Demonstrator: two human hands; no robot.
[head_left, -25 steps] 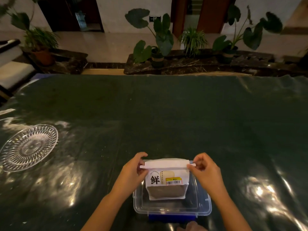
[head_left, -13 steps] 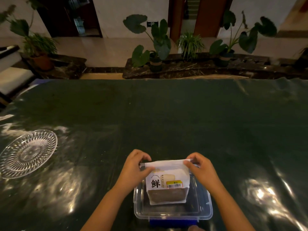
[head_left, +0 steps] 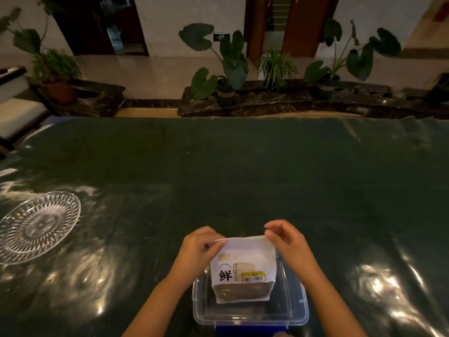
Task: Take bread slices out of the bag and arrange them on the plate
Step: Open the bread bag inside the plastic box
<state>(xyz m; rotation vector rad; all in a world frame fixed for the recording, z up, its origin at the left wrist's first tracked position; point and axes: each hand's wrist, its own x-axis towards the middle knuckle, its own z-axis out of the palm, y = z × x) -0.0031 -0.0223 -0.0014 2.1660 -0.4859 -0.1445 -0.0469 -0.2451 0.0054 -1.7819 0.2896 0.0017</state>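
A white bread bag [head_left: 243,268] with a black character and a yellow barcode label stands upright in a clear plastic box [head_left: 297,312] near the table's front edge. Brown bread shows through its lower window. My left hand [head_left: 199,249] pinches the bag's top left corner and my right hand [head_left: 286,239] pinches the top right corner. The top flap is unfolded and stretched flat between them. A clear cut-glass plate [head_left: 36,226] lies at the far left of the table, with nothing on it.
The table [head_left: 243,171] is covered by a dark green cloth under shiny clear plastic. Beyond its far edge stand potted plants [head_left: 228,69] on a dark stone ledge. A blue lid edge [head_left: 250,328] peeks from under the box.
The folded top of the bag has been unrolled upward, so the bag now stands taller. Both hands rose with the top edge, still pinching its corners.
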